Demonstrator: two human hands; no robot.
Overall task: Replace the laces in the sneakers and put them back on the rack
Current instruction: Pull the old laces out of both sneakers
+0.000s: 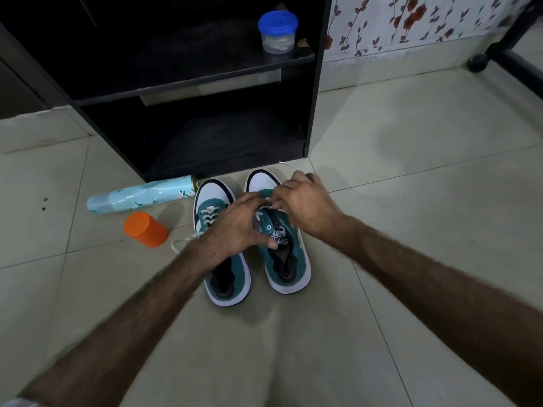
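Both hands (238, 227) (305, 204) pinch one lace (266, 208) over two sneakers (286, 259).

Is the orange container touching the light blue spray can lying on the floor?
Apart. The head view shows a strip of floor tile between the orange container and the spray can.

I count two sneakers: the left sneaker (224, 254) and the right sneaker (279, 239), side by side on the floor. Two white laces show, one in the left sneaker (209, 214) and one in the right sneaker (262, 209). My two hands are here, my left hand (239, 226) and my right hand (305, 201). There is one black rack (316, 83) with two shelves in view, one blue-lidded jar (278, 32), one orange container (145, 229) and one pale blue spray can (141, 195).
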